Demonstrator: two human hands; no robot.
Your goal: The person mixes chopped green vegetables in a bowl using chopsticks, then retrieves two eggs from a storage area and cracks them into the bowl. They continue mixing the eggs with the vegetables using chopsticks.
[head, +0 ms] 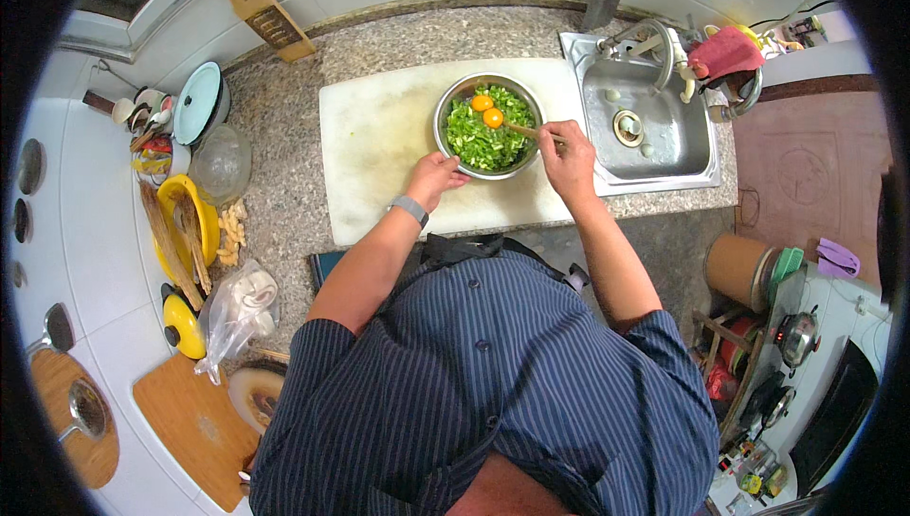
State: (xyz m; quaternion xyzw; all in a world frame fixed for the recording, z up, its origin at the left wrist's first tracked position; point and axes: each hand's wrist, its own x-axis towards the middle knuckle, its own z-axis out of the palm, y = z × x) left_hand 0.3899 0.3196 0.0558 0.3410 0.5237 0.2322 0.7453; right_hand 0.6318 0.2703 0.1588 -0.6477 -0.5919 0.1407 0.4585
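A steel bowl [495, 175] stands on a white cutting board [377, 153], filled with chopped green vegetables [473, 136]. Two raw egg yolks [493, 117] lie on the greens, towards the bowl's far side. At the near left rim, my left hand [437, 178] steadies the bowl with the thumb over the edge and fingers against the outside. Pinched in my right hand [567, 157] are wooden chopsticks [522, 130], which cross the bowl's right rim with their tips beside the nearer yolk.
To the right is a steel sink [657, 160] with a curved faucet [667, 54] and eggshells [629, 125]. On the left are a glass bowl [222, 163], a yellow basket [210, 221], ginger [231, 232] and a plastic bag [238, 310]. A cleaver [606, 1] stands against the back wall.
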